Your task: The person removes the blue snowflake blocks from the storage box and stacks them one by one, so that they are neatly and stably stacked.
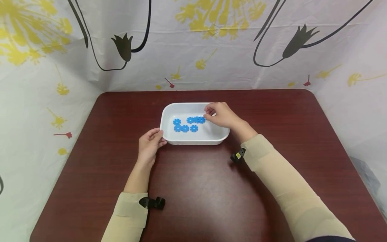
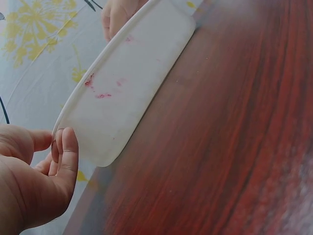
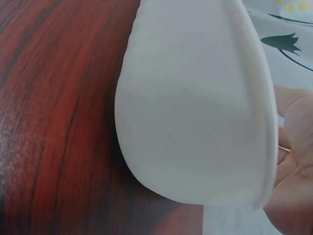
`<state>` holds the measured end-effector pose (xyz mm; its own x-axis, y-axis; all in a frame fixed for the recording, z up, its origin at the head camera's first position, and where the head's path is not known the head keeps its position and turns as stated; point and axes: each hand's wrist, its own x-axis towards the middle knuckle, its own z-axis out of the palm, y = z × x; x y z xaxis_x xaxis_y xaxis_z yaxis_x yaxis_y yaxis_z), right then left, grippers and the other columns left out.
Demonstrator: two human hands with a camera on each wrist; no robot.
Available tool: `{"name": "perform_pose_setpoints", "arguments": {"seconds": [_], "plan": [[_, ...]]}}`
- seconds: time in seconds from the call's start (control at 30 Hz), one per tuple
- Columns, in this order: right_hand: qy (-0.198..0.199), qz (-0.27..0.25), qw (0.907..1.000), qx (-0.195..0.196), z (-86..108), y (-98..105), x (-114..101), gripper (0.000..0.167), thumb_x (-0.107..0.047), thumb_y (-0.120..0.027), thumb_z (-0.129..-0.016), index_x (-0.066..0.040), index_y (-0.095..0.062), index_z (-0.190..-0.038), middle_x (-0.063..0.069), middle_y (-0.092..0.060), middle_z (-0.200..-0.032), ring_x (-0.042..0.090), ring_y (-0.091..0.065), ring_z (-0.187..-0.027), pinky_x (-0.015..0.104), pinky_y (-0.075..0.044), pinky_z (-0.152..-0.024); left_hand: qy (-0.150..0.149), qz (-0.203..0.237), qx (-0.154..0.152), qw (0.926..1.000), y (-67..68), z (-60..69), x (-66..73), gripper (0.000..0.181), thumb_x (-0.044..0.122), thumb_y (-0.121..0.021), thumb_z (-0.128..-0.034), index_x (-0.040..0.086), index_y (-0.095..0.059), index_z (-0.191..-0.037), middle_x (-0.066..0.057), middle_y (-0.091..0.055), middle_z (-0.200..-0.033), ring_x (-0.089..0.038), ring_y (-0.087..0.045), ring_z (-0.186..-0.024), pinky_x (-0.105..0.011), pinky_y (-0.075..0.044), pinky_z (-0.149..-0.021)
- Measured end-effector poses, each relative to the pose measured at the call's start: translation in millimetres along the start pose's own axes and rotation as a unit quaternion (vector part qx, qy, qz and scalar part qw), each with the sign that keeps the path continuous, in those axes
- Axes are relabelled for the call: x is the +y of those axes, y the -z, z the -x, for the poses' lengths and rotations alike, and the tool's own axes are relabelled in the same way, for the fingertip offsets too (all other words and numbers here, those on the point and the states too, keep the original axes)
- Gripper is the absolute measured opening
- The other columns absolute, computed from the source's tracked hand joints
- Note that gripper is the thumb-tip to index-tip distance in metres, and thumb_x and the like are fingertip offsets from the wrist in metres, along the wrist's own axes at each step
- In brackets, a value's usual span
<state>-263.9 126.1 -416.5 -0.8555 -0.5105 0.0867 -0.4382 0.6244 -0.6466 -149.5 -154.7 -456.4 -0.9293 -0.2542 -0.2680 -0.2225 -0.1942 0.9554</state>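
- Left grip [image 1: 148,146]: I have it pinching the rim of the white tray [image 1: 199,142] at the left end, by the near-left corner. Left wrist feed agrees, fingers against the outer wall.
- Right grip [image 1: 223,114]: over the tray's right half, by its far edge, fingers bent. I can't tell if it pinches a piece; on my right wrist feed the tray hides the fingertips.
- Tray: sits on the dark red-brown bench [image 1: 199,174], toward the far edge, slightly left of the middle, bare strip of wood behind it.
- Blue toothed discs, all inside the tray, from the left part to just past the middle.
- Overlapping row of discs [image 1: 196,120]: around the tray's middle, right end just beside the right thumb. Overlap too tight for me to count.
- Upper single disc [image 1: 176,121]: left part of the tray, apart from the row.
- Joined discs [image 1: 181,128]: just nearer than that single, on the side of the near-left corner.
- Lower single disc [image 1: 194,128]: right of the joined ones, nearer than the row.
- Red smudges [image 2: 102,95]: on the tray's outer long wall, left wrist feed.
- Beige sleeves [image 1: 287,185] on both arms, a black wrist device [image 1: 152,202] at each cuff.
- White cloth [image 1: 211,72] with yellow flower prints hangs behind the bench's far edge.
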Motion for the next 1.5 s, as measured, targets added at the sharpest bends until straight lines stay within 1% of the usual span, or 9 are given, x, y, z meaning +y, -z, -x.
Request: {"name": "perform_pose_setpoints", "arguments": {"seconds": [0.23, 0.4, 0.5, 0.6, 0.73, 0.93, 1.13, 1.37, 1.5], "plan": [[-0.024, 0.031, 0.9989, -0.026, -6.8, -7, 1, 0.025, -0.014, -0.070, -0.093, 0.004, -0.069, -0.110, 0.014, -0.072, -0.097, 0.025, -0.067, -0.093, 0.039, -0.057, -0.087, 0.008, 0.004, 0.007, 0.9999, 0.9, 0.2, -0.1, 0.033, 0.011, -0.067, -0.0991, -0.008, -0.061, -0.125, -0.010, -0.068, -0.092, -0.010, -0.067, -0.067, -0.023, -0.063, -0.069], [-0.033, 0.059, 0.9968, -0.042, -11.7, -11, -2, 0.029, -0.014, -0.071, -0.092, 0.006, -0.068, -0.114, 0.017, -0.071, -0.103, 0.028, -0.068, -0.097, 0.040, -0.056, -0.091, 0.008, 0.006, 0.011, 0.9999, 1.0, 0.0, 0.7, 0.034, 0.010, -0.069, -0.0974, -0.006, -0.062, -0.127, -0.012, -0.067, -0.095, -0.010, -0.066, -0.067, -0.023, -0.062, -0.067], [-0.053, 0.073, 0.9944, -0.055, -13.5, -12, -4, 0.032, -0.015, -0.072, -0.092, 0.005, -0.067, -0.116, 0.018, -0.070, -0.108, 0.028, -0.067, -0.101, 0.040, -0.056, -0.094, 0.010, 0.006, 0.010, 0.9999, 0.7, 0.0, 1.4, 0.035, 0.009, -0.070, -0.0964, -0.005, -0.063, -0.127, -0.013, -0.067, -0.098, -0.010, -0.066, -0.068, -0.022, -0.062, -0.067], [-0.073, 0.085, 0.9914, -0.068, -15.0, -14, -5, 0.034, -0.018, -0.073, -0.092, 0.005, -0.067, -0.118, 0.017, -0.069, -0.111, 0.028, -0.065, -0.104, 0.040, -0.055, -0.096, 0.014, 0.009, 0.006, 0.9998, 0.2, 0.5, 2.2, 0.036, 0.008, -0.071, -0.0958, -0.005, -0.062, -0.128, -0.010, -0.066, -0.095, -0.010, -0.065, -0.069, -0.022, -0.062, -0.068], [-0.083, 0.112, 0.9876, -0.073, -15.9, -16, -6, 0.037, -0.021, -0.074, -0.092, 0.004, -0.067, -0.118, 0.015, -0.068, -0.105, 0.027, -0.061, -0.100, 0.041, -0.052, -0.096, 0.015, 0.016, 0.000, 0.9998, 0.1, 0.6, 2.2, 0.036, 0.006, -0.071, -0.0950, -0.006, -0.062, -0.128, -0.005, -0.064, -0.090, -0.010, -0.065, -0.068, -0.022, -0.062, -0.067], [-0.082, 0.140, 0.9841, -0.072, -17.2, -20, -4, 0.038, -0.022, -0.074, -0.092, 0.004, -0.067, -0.119, 0.013, -0.065, -0.094, 0.027, -0.056, -0.093, 0.041, -0.051, -0.092, 0.016, 0.015, -0.003, 0.9998, 0.4, -1.3, 0.7, 0.037, 0.007, -0.071, -0.0950, -0.006, -0.062, -0.128, -0.006, -0.063, -0.091, -0.010, -0.065, -0.069, -0.022, -0.062, -0.069], [-0.082, 0.137, 0.9842, -0.077, -17.4, -25, -2, 0.032, -0.017, -0.071, -0.091, 0.005, -0.067, -0.113, 0.011, -0.058, -0.082, 0.027, -0.053, -0.088, 0.040, -0.050, -0.086, 0.018, 0.010, -0.004, 0.9998, 0.3, 0.3, 0.9, 0.036, 0.008, -0.072, -0.0951, -0.005, -0.062, -0.128, -0.007, -0.063, -0.092, -0.011, -0.065, -0.070, -0.022, -0.062, -0.069], [-0.090, 0.152, 0.9818, -0.071, -18.3, -29, -3, 0.023, -0.019, -0.073, -0.090, 0.002, -0.068, -0.100, 0.011, -0.061, -0.084, 0.027, -0.053, -0.085, 0.040, -0.051, -0.082, 0.015, 0.015, -0.005, 0.9998, 0.5, 1.5, 1.9, 0.035, 0.006, -0.071, -0.0953, -0.005, -0.062, -0.127, -0.005, -0.063, -0.089, -0.010, -0.065, -0.069, -0.022, -0.062, -0.068], [-0.100, 0.158, 0.9803, -0.064, -19.1, -32, -3, 0.023, -0.022, -0.075, -0.090, -0.001, -0.067, -0.094, 0.011, -0.063, -0.086, 0.026, -0.054, -0.084, 0.040, -0.051, -0.079, 0.014, 0.015, -0.008, 0.9998, 0.0, 1.6, 3.0, 0.036, 0.006, -0.070, -0.0956, -0.006, -0.061, -0.128, -0.004, -0.063, -0.089, -0.010, -0.064, -0.069, -0.022, -0.062, -0.068]]}}
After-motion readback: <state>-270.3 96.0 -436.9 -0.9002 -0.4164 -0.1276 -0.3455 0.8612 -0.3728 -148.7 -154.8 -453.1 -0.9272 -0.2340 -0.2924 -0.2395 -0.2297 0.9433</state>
